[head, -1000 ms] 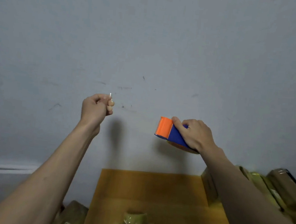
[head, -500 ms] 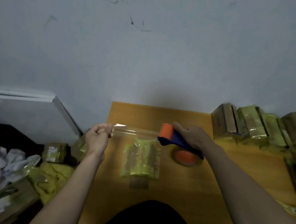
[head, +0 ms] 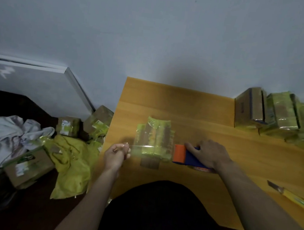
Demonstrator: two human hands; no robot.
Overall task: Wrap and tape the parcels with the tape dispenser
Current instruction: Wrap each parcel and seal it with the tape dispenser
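The wooden table (head: 254, 161) filled the lower right of the head view. A parcel (head: 154, 141) in yellow-green wrap lay at about its centre. A row of wrapped parcels (head: 277, 115) stood along the wall at two o'clock from it, and boxes and a yellow bag (head: 72, 162) lay on the floor at nine o'clock.

The right hand (head: 210, 154) was clamped round the blue-and-orange tape dispenser (head: 186, 155), just beside the parcel at four o'clock. The left hand (head: 115, 156), at eight o'clock from the parcel, pinched the free end of a clear tape strip (head: 142, 146) stretched from the dispenser across the parcel's near half.

The likeliest failure, in my judgement, was the strip slackening and folding onto itself or onto the fingers, should either hand drift inward. If it came down crooked it could crease, or catch the table instead of the wrap. A light parcel might also lift with the tape, since neither hand pinned it.

Whether the strip touched the parcel or hung above it could not be told. The roll was mostly hidden under the right hand. A utility knife (head: 277, 188) at four o'clock sat beside a yellow item cut off by the frame edge. The labels were too blurred to read.
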